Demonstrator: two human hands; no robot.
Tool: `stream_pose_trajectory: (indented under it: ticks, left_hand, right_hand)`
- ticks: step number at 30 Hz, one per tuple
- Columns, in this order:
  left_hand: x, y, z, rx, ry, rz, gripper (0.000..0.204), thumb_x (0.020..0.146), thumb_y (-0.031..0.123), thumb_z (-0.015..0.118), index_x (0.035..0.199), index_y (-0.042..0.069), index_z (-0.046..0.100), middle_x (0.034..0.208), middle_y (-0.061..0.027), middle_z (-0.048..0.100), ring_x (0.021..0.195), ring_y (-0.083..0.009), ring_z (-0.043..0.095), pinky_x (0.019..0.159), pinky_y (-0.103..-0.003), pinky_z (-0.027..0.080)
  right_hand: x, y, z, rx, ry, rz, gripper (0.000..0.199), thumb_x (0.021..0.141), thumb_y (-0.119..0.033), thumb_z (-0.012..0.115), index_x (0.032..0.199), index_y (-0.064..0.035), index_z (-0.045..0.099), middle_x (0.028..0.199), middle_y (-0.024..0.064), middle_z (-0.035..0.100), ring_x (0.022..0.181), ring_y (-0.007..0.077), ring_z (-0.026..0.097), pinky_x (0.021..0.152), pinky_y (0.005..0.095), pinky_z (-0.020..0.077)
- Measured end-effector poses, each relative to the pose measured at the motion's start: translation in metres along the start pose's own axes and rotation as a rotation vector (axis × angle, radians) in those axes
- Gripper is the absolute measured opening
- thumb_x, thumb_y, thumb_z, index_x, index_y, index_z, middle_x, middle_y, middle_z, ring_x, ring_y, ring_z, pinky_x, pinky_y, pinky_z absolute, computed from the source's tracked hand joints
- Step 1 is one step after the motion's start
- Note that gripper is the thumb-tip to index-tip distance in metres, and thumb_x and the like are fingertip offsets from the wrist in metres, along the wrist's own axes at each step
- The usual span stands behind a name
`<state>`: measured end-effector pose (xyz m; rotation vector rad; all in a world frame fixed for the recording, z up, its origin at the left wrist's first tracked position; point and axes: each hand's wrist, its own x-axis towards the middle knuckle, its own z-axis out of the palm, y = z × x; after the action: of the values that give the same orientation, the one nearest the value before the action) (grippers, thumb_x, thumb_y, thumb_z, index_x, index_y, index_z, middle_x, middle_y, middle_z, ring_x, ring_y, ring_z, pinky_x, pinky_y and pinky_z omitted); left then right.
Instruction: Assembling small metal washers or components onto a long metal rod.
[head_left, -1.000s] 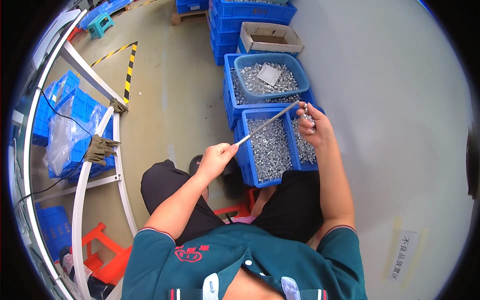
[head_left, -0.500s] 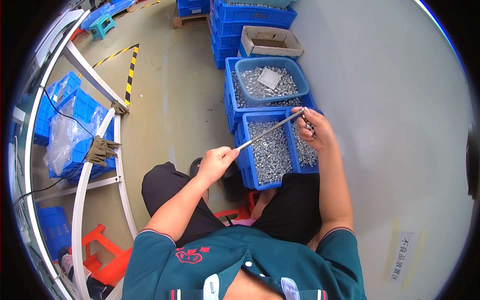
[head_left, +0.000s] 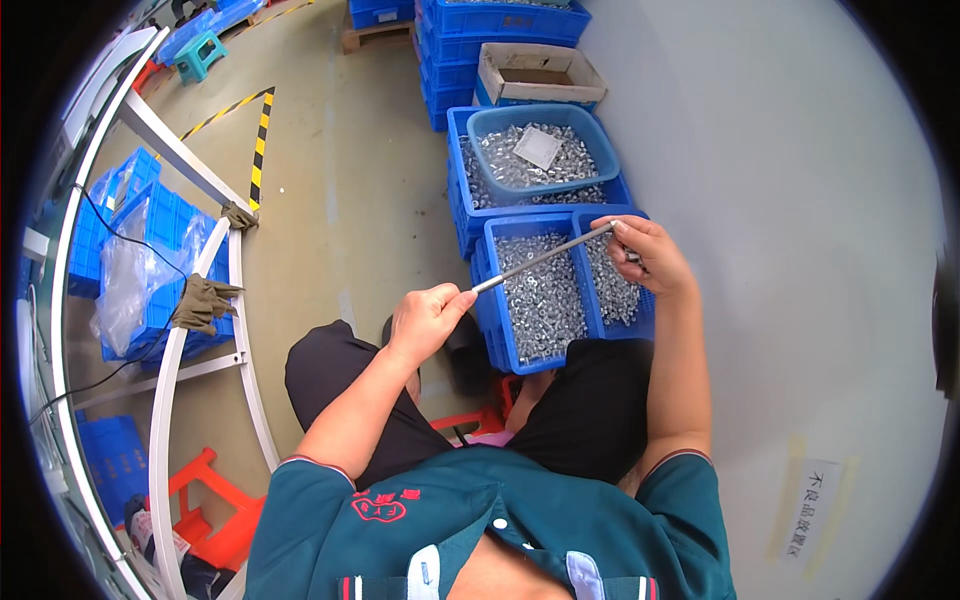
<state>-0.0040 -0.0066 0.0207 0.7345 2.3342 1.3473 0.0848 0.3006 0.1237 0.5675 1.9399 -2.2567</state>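
Slim grey metal rod (head_left: pixel 545 257) slants above a blue rectangular plastic bin (head_left: pixel 502 340) of small silver metal parts (head_left: pixel 545 315), its nearer end gripped in the left hand's (head_left: pixel 428 318) curled fingers. Right-hand (head_left: pixel 650 250) fingertips close at its far tip, the other fingers curling around shiny silver pieces (head_left: pixel 633 258).

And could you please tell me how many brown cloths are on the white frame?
2: the upper cloth is where bars of the white frame meet; the lower cloth sits farther down it. Others may be hidden.
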Motion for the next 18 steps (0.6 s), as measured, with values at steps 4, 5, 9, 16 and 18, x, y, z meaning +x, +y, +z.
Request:
stream_pose_trajectory:
  ticks: [4, 5, 9, 16, 18]
  left_hand:
    - [0.002, 0.003, 0.002, 0.004, 0.011, 0.056, 0.038, 0.086, 0.037, 0.057, 0.065, 0.007, 0.055, 0.049, -0.0100, 0.045, 0.043, -0.0229, 0.043, 0.044, -0.035, 0.034]
    - [0.002, 0.003, 0.003, 0.019, 0.022, 0.073, 0.037, 0.086, 0.037, 0.058, 0.065, 0.007, 0.055, 0.049, -0.0100, 0.045, 0.043, -0.0230, 0.043, 0.044, -0.035, 0.034]
    - [0.003, 0.007, 0.007, 0.014, 0.041, 0.089, 0.038, 0.086, 0.037, 0.057, 0.065, 0.007, 0.055, 0.049, -0.0101, 0.045, 0.043, -0.0235, 0.043, 0.044, -0.035, 0.034]
    - [0.010, -0.005, 0.018, -0.129, -0.091, -0.052, 0.041, 0.088, 0.036, 0.056, 0.063, 0.005, 0.051, 0.050, -0.0050, 0.039, 0.047, -0.0116, 0.036, 0.045, -0.031, 0.031]
    - [0.012, -0.011, 0.021, -0.195, -0.109, -0.054, 0.041, 0.088, 0.036, 0.056, 0.063, 0.004, 0.050, 0.050, -0.0027, 0.038, 0.049, -0.0086, 0.034, 0.046, -0.029, 0.030]
  right_hand:
    - [-0.004, -0.003, -0.009, 0.019, -0.094, 0.017, 0.026, 0.092, -0.019, 0.050, 0.108, -0.0004, 0.060, 0.059, 0.0005, 0.049, 0.040, 0.0039, 0.035, 0.036, 0.0177, 0.0258]
    - [-0.004, -0.003, -0.008, 0.020, -0.094, 0.016, 0.026, 0.092, -0.019, 0.050, 0.108, -0.0004, 0.060, 0.059, 0.0005, 0.049, 0.040, 0.0039, 0.035, 0.036, 0.0177, 0.0258]
    - [-0.004, -0.002, -0.009, -0.004, -0.016, 0.004, 0.027, 0.092, -0.019, 0.051, 0.109, -0.0004, 0.059, 0.059, 0.0003, 0.049, 0.040, 0.0039, 0.034, 0.036, 0.0175, 0.0254]
    - [0.006, 0.006, 0.002, 0.096, 0.202, -0.044, 0.021, 0.091, -0.019, 0.053, 0.101, -0.0015, 0.058, 0.063, 0.0011, 0.049, 0.041, 0.0045, 0.035, 0.035, 0.0183, 0.0231]
    - [0.007, 0.005, 0.003, 0.085, 0.218, -0.057, 0.019, 0.090, -0.019, 0.054, 0.098, -0.0020, 0.057, 0.063, 0.0013, 0.049, 0.042, 0.0045, 0.036, 0.035, 0.0182, 0.0231]
